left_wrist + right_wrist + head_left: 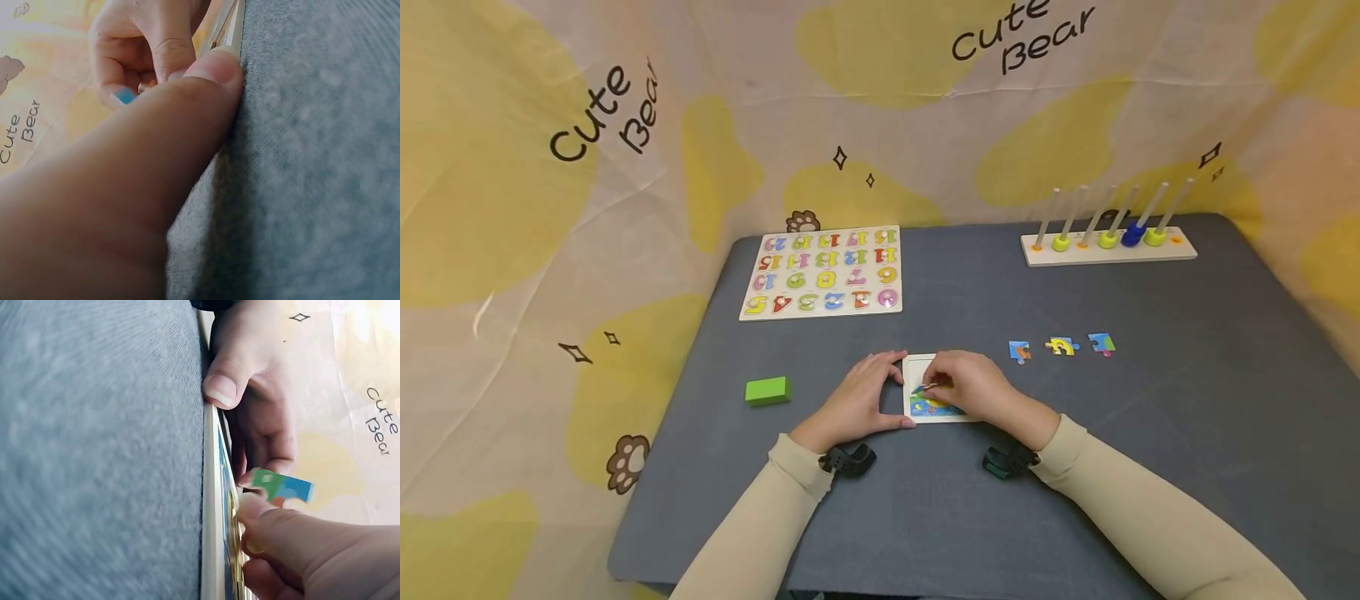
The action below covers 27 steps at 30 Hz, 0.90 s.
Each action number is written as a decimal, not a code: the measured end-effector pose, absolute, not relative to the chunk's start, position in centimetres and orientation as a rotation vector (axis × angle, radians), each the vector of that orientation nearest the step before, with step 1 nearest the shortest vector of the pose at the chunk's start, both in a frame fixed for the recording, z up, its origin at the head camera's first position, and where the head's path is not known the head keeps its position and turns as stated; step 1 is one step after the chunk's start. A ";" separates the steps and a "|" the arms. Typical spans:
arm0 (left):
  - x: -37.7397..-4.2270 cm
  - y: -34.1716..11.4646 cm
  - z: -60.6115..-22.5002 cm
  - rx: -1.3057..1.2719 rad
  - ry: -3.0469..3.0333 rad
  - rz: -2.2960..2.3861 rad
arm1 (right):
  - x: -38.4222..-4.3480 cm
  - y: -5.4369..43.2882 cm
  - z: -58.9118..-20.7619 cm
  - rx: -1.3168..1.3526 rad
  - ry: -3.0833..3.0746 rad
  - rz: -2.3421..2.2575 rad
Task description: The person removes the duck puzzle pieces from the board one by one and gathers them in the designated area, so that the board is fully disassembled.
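A small white-framed jigsaw board (917,418) lies on the dark table, its lower part filled with blue, green and yellow picture pieces. My left hand (861,396) rests along its left side, thumb at the near corner and fingertips at the far one. Over the board, my right hand (973,387) pinches a jigsaw piece (282,486) between thumb and fingers. That piece shows green and blue in the right wrist view and stands tilted above the board's face. My right hand covers the board's right part in the head view.
Three loose jigsaw pieces (1062,347) lie in a row to the right. A green block (767,391) sits at left. Behind are a number puzzle board (822,272) and a white peg stand (1108,252) with coloured rings. A patterned cloth (880,100) hangs beyond the table.
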State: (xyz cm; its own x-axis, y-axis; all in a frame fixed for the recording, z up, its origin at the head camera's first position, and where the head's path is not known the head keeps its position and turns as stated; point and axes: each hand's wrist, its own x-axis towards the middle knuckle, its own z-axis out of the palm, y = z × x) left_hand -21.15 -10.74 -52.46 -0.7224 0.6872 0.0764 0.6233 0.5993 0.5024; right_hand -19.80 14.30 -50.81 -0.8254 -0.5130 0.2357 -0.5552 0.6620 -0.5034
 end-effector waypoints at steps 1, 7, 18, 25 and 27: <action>-21.1 -10.8 -52.5 1.101 2.695 0.770 | -19.8 14.3 -50.8 0.891 -2.804 0.917; -21.1 -11.0 -52.3 1.085 2.699 0.770 | -20.1 14.5 -49.9 0.820 -2.897 1.168; -21.4 -10.4 -52.5 1.084 2.688 0.766 | -19.3 18.4 -45.2 0.613 -2.839 1.181; -21.3 -10.4 -52.7 1.094 2.706 0.770 | -17.9 24.3 -45.9 0.429 -2.978 1.021; -21.3 -10.4 -52.6 1.090 2.704 0.782 | -17.3 25.3 -46.7 0.448 -3.006 1.036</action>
State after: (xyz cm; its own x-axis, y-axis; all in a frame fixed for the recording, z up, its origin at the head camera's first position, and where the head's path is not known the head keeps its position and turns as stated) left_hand -21.28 -10.41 -52.61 -0.7326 0.6763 0.0762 0.6126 0.6065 0.5068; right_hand -17.30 25.34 -46.68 -0.9587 -0.2834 0.0253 -0.2389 0.7531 -0.6130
